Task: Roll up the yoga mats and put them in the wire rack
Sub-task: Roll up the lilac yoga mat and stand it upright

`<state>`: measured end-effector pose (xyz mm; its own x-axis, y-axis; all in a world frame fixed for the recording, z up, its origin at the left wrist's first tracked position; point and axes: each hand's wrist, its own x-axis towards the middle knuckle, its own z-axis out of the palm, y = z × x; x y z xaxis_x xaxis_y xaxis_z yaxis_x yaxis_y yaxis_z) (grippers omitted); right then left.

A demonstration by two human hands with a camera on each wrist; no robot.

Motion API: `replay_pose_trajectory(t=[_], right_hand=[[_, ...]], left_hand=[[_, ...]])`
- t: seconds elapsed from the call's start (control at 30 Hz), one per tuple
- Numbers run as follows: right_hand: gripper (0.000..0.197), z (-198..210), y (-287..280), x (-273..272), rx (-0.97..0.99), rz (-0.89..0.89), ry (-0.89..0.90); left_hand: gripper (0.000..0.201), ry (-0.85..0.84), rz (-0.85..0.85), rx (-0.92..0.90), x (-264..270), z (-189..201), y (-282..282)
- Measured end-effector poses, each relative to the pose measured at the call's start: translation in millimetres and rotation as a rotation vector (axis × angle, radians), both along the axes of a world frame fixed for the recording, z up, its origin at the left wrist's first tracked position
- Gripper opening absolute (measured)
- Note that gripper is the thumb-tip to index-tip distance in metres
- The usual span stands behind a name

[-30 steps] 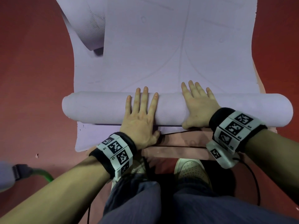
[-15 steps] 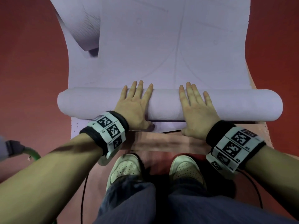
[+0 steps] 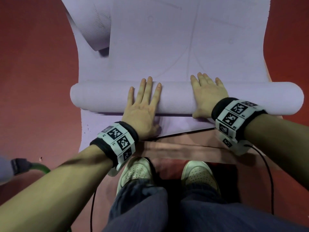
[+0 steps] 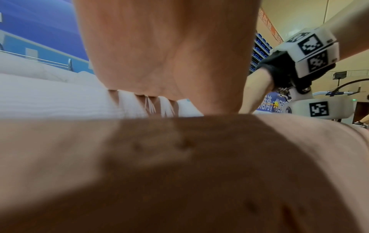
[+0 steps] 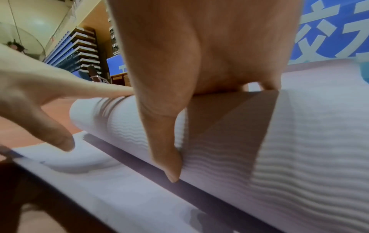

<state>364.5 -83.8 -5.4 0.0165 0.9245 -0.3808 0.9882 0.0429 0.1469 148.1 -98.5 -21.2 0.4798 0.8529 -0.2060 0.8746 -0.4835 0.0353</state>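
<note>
A lilac yoga mat (image 3: 167, 47) lies on the red floor, and its near end is wound into a thick roll (image 3: 177, 99) running left to right. My left hand (image 3: 143, 101) lies flat on the roll with straight, spread fingers. My right hand (image 3: 207, 92) presses on the roll further right, fingers straight over its top, its thumb (image 5: 169, 157) down the near side. In the right wrist view the ribbed roll (image 5: 299, 141) rests on another flat lilac mat (image 5: 119, 189). The wire rack is out of sight.
A second lilac mat (image 3: 117, 131) lies under the roll, its near edge towards my white shoes (image 3: 135, 171). A pink mat (image 3: 184, 151) lies beneath that. A folded-over flap (image 3: 93, 25) sits at the far left. A green cable (image 3: 41, 168) lies to the left.
The roll has gone forward over the mat, away from my feet. Both hands shifted on it, the left palm back to its near side and the right hand up over its top.
</note>
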Motion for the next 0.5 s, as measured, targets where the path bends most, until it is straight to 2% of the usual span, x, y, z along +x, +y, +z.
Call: replay_pose_trajectory(t=[0.07,0.23,0.4,0.5], right_hand=[[0.126,-1,1,0,0.023,0.016,-0.005],[0.092,-3,-7,9,0.116,0.116,0.016],[0.069,6,-18,8,0.111,0.100,0.111],[0.077,7,-39,3,0.078,0.102,0.192]], left_hand=[[0.121,0.012,0.000,0.006,0,-2,-1],[0.108,-0.023,0.014,0.048,-1,-6,-11],[0.111,-0.060,0.004,0.120,-6,-7,-20],[0.121,-0.040,-0.033,0.146,-8,-5,-26]])
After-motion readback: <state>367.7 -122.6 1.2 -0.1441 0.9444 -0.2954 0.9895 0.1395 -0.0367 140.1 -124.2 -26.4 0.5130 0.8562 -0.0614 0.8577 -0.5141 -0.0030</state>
